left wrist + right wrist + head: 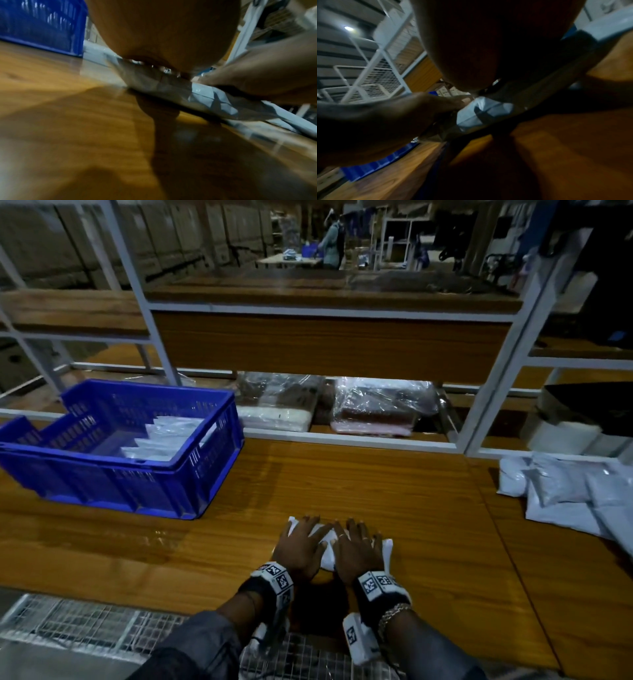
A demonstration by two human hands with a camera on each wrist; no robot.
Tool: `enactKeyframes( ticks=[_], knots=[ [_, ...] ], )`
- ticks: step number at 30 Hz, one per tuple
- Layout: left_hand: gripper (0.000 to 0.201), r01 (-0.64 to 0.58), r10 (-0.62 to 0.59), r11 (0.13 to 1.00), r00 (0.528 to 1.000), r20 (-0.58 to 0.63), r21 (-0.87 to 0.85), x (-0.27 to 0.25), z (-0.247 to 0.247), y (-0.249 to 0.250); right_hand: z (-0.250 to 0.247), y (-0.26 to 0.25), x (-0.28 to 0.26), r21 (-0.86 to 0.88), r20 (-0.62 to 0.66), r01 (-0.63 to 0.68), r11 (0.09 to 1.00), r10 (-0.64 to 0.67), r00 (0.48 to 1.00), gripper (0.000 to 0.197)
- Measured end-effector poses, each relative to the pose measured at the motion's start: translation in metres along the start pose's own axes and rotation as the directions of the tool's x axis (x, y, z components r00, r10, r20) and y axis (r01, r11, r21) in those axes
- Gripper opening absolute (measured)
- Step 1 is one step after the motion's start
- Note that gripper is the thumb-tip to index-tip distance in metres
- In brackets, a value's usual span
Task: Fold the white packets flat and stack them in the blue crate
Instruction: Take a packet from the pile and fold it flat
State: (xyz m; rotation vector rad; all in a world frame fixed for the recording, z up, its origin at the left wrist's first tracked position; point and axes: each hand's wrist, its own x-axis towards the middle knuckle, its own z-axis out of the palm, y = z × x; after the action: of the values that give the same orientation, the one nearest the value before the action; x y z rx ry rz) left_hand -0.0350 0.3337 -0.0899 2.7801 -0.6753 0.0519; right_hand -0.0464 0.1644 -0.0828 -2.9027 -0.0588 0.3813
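A white packet (327, 546) lies on the wooden table (428, 525) in front of me. Both hands press down on it side by side with fingers spread flat: my left hand (301, 542) covers its left half, my right hand (358, 544) its right half. Most of the packet is hidden under the palms; only its edges and a strip between the hands show. The wrist views show the packet (211, 97) (481, 112) squeezed low against the table. The blue crate (113, 450) stands at the left with several flat white packets (164, 436) stacked inside.
A heap of loose white packets (575, 494) lies at the table's right. A white metal shelf frame (342, 436) runs along the back, with plastic-wrapped bundles (380, 409) under it. A wire mesh rack (85, 621) sits below the table's near edge. Another person (332, 241) stands far behind.
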Motion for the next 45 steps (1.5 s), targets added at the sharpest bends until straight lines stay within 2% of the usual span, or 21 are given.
enactKeyframes(
  ticks=[2,3,6,8,10,12,14,16,19,22,26,30,33,35,37,41,45],
  knots=[
    [0.052,0.03,-0.029,0.999,0.998,0.05,-0.022,0.003,0.007,-0.007,0.014,-0.001,0.002,0.053,-0.04,-0.022,0.998,0.024,0.999,0.056],
    [0.052,0.051,-0.05,0.999,0.997,0.06,-0.008,0.006,0.015,-0.012,0.017,-0.002,0.001,0.057,-0.109,-0.032,0.998,0.039,0.993,0.057],
    [0.049,0.066,-0.065,0.998,0.997,0.039,-0.003,0.01,0.03,-0.015,0.024,-0.006,0.001,0.092,-0.172,-0.023,0.995,0.038,0.984,0.059],
    [0.047,0.081,-0.081,0.997,0.997,-0.002,0.01,0.005,0.032,-0.01,0.024,-0.008,-0.001,0.057,-0.159,0.011,0.998,-0.001,0.987,0.062],
    [0.048,0.087,-0.087,0.996,0.996,0.003,-0.008,0.003,0.032,-0.005,0.025,-0.007,0.001,0.046,-0.185,0.03,0.998,-0.021,0.983,0.061],
    [0.047,0.099,-0.099,0.995,0.995,0.009,-0.017,0.002,0.031,-0.001,0.026,0.0,0.003,0.049,-0.148,0.026,0.998,-0.018,0.989,0.059],
    [0.05,0.118,-0.118,0.993,0.993,0.017,-0.016,0.004,0.027,-0.001,0.023,0.006,0.005,0.027,-0.125,0.059,0.998,-0.055,0.991,0.067],
    [0.057,0.15,-0.151,0.988,0.988,-0.025,-0.046,0.003,0.021,-0.003,0.02,0.01,0.003,0.013,-0.112,0.079,0.997,-0.078,0.991,0.078],
    [0.071,0.219,-0.221,0.974,0.975,-0.037,-0.06,-0.004,0.021,-0.014,0.019,0.021,-0.013,0.114,-0.187,-0.049,0.992,0.07,0.98,0.076],
    [0.084,0.196,-0.199,0.975,0.98,-0.022,-0.102,-0.01,0.026,-0.025,0.024,0.026,-0.027,0.222,-0.153,-0.147,0.964,0.183,0.971,0.078],
    [0.093,0.213,-0.217,0.962,0.976,-0.005,-0.169,-0.01,0.032,-0.025,0.035,0.027,-0.024,0.347,-0.163,-0.133,0.928,0.2,0.966,0.073],
    [0.099,0.199,-0.198,0.958,0.98,0.024,-0.206,-0.009,0.038,-0.029,0.043,0.027,-0.025,0.379,-0.243,-0.1,0.92,0.204,0.948,0.071],
    [0.09,0.174,-0.161,0.964,0.984,0.08,-0.201,-0.006,0.034,-0.037,0.041,0.025,-0.026,0.378,-0.233,-0.109,0.919,0.209,0.95,0.072],
    [0.085,0.179,-0.17,0.979,0.981,0.091,-0.095,-0.005,0.028,-0.034,0.034,0.026,-0.026,0.318,-0.179,-0.143,0.937,0.208,0.962,0.068],
    [0.081,0.15,-0.15,0.989,0.987,0.052,0.0,-0.005,0.021,-0.027,0.025,0.025,-0.027,0.222,-0.172,-0.147,0.964,0.187,0.967,0.064],
    [0.063,-0.038,0.037,0.996,0.999,-0.009,-0.079,-0.004,0.027,-0.012,0.015,0.006,-0.028,0.105,-0.215,-0.014,0.994,0.037,0.976,0.055],
    [0.053,-0.031,0.03,0.996,0.999,-0.014,-0.089,-0.005,0.038,-0.014,0.022,-0.009,-0.027,0.018,-0.222,-0.022,1.0,0.025,0.975,0.06]
  ],
)
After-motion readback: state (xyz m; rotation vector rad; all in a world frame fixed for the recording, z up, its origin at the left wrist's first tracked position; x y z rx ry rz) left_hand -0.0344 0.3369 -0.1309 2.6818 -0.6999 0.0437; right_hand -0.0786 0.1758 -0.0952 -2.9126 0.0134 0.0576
